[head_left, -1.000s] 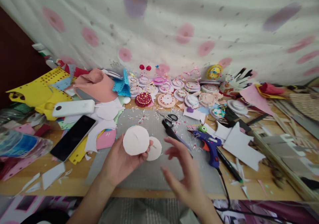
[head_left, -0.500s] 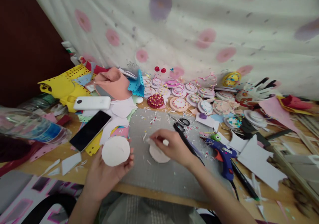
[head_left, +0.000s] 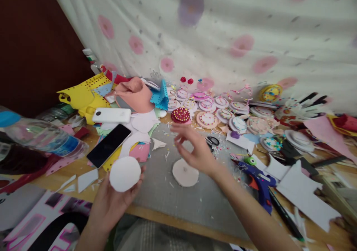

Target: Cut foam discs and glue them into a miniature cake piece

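On my left hand (head_left: 110,202) rests a white round disc (head_left: 125,174), with the fingers curled up around its edge. My right hand (head_left: 193,150) is lifted above the grey mat (head_left: 156,191); its thumb and fingers are bent and apart, and I see nothing between them. Just below it a second pale disc (head_left: 184,173) lies flat on the mat, with a small mark near its middle. A white scrap (head_left: 158,144) lies to the left of the right hand. Behind the right hand are black scissors (head_left: 213,141), partly hidden.
A blue glue gun (head_left: 260,186) and a black marker (head_left: 286,214) lie at the right. On the left are a black phone (head_left: 109,145), a white power bank (head_left: 111,115) and a plastic bottle (head_left: 47,135). Several decorated discs (head_left: 206,119) line the back.
My right hand has risen off the disc on the mat and its fingers have parted. A white scrap now lies on the mat's left side. The view has shifted slightly left.
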Tool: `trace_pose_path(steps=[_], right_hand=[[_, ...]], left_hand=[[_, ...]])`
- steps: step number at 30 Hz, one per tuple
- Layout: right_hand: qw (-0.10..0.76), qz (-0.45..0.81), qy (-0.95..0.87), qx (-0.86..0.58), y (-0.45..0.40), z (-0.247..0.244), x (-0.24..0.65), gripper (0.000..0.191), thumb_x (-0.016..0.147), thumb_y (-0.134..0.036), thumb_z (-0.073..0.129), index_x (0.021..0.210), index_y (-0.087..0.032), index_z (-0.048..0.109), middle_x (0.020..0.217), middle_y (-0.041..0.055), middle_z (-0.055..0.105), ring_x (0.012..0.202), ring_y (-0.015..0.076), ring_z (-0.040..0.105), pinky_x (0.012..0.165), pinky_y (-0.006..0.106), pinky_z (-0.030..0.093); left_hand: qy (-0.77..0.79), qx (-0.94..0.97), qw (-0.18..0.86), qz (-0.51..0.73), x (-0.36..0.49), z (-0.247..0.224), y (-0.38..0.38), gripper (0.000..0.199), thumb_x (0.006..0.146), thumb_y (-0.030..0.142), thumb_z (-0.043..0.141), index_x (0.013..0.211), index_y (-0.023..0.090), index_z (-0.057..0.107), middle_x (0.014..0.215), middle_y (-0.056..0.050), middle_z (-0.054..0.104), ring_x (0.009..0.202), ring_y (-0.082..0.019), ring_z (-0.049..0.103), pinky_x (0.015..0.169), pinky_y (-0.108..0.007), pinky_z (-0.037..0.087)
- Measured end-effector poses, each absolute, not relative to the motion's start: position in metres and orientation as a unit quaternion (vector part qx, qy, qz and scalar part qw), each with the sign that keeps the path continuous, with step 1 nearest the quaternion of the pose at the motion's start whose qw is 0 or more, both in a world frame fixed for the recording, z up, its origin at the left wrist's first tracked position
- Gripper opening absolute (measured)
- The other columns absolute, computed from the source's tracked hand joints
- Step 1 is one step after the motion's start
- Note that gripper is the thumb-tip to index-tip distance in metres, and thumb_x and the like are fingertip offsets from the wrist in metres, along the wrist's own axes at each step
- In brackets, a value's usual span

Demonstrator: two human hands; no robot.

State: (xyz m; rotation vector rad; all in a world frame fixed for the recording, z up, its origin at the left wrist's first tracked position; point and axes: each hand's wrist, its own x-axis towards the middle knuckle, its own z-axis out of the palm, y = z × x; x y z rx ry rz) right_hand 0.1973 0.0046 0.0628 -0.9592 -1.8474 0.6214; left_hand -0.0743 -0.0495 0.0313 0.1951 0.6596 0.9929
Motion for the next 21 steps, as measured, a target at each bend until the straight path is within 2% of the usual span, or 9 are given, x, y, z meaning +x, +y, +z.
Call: trace_pose_path(steps=[3,5,7,11,14,16,18,19,21], right_hand=[[0.395,0.365,-0.772,-0.338,-0.027,0.064,0.181,0.051,0.090,-0.016,0.056,0.138,-0.024,0.043,0.133,0.0101,0.055,0.091,0.0150,0.062,0.078,0.030,0.055],[0.342,0.405,-0.779,-0.334,-0.036,0.063,0.176,0.063,0.088,-0.021,0.061,0.145,-0.021,0.034,0.131,0.0120,0.056,0.088,0.0155,0.062,0.078,0.030,0.055],[0.316,0.416,-0.780,-0.345,-0.037,0.062,0.175,0.062,0.088,-0.023,0.062,0.144,-0.017,0.035,0.129,0.0138,0.057,0.088,0.0164,0.061,0.080,0.031,0.054],[0.297,0.434,-0.783,-0.331,-0.027,0.058,0.178,0.057,0.085,-0.014,0.059,0.139,-0.018,0.041,0.130,0.0126,0.057,0.087,0.0159,0.062,0.085,0.033,0.053],[0.244,0.440,-0.815,-0.287,-0.019,0.052,0.174,0.067,0.076,-0.002,0.055,0.140,-0.016,0.041,0.127,0.0113,0.062,0.083,0.0150,0.064,0.079,0.029,0.053],[0.204,0.407,-0.850,-0.266,-0.012,0.045,0.169,0.054,0.076,0.000,0.054,0.128,-0.014,0.053,0.106,0.0081,0.070,0.078,0.0154,0.065,0.072,0.026,0.052],[0.170,0.355,-0.886,-0.246,-0.003,0.038,0.166,0.027,0.082,-0.004,0.056,0.105,-0.015,0.065,0.087,0.0042,0.072,0.074,0.0148,0.064,0.068,0.024,0.050],[0.158,0.333,-0.899,-0.238,0.003,0.035,0.165,0.017,0.085,-0.006,0.057,0.094,-0.015,0.067,0.082,0.0033,0.072,0.073,0.0142,0.064,0.068,0.023,0.049],[0.143,0.303,-0.912,-0.236,0.016,0.031,0.166,0.014,0.089,-0.009,0.057,0.083,-0.016,0.068,0.081,0.0029,0.072,0.073,0.0134,0.064,0.069,0.022,0.048]], left_hand=[[0.312,0.110,0.832,0.445,-0.050,0.032,-0.046,0.035,0.081,0.039,0.073,0.111,0.022,0.070,0.113,-0.011,0.073,0.096,-0.027,0.071,0.081,-0.035,0.060],[0.331,0.133,0.829,0.430,-0.038,0.033,-0.043,0.030,0.080,0.038,0.074,0.106,0.022,0.072,0.106,-0.007,0.075,0.091,-0.025,0.072,0.076,-0.033,0.061],[0.358,0.168,0.824,0.407,-0.033,0.034,-0.041,0.028,0.080,0.036,0.074,0.104,0.022,0.072,0.105,-0.007,0.075,0.088,-0.023,0.071,0.074,-0.033,0.061],[0.415,0.256,0.785,0.383,-0.039,0.039,-0.045,0.035,0.078,0.033,0.075,0.112,0.027,0.069,0.115,-0.006,0.071,0.088,-0.024,0.070,0.075,-0.034,0.059],[0.421,0.311,0.764,0.376,-0.049,0.042,-0.052,0.052,0.073,0.037,0.079,0.122,0.027,0.064,0.096,-0.007,0.075,0.077,-0.023,0.070,0.074,-0.031,0.056],[0.423,0.337,0.753,0.375,-0.057,0.044,-0.057,0.068,0.068,0.037,0.083,0.130,0.026,0.058,0.089,-0.007,0.075,0.079,-0.023,0.071,0.074,-0.029,0.053],[0.433,0.346,0.743,0.376,-0.066,0.045,-0.060,0.080,0.063,0.035,0.086,0.135,0.028,0.053,0.097,-0.009,0.075,0.090,-0.026,0.071,0.078,-0.029,0.052],[0.434,0.347,0.742,0.375,-0.072,0.045,-0.061,0.083,0.061,0.035,0.088,0.136,0.028,0.052,0.101,-0.011,0.074,0.096,-0.028,0.070,0.082,-0.031,0.052],[0.433,0.350,0.742,0.373,-0.086,0.044,-0.062,0.087,0.057,0.033,0.089,0.136,0.028,0.052,0.104,-0.012,0.074,0.103,-0.030,0.068,0.089,-0.035,0.051]])
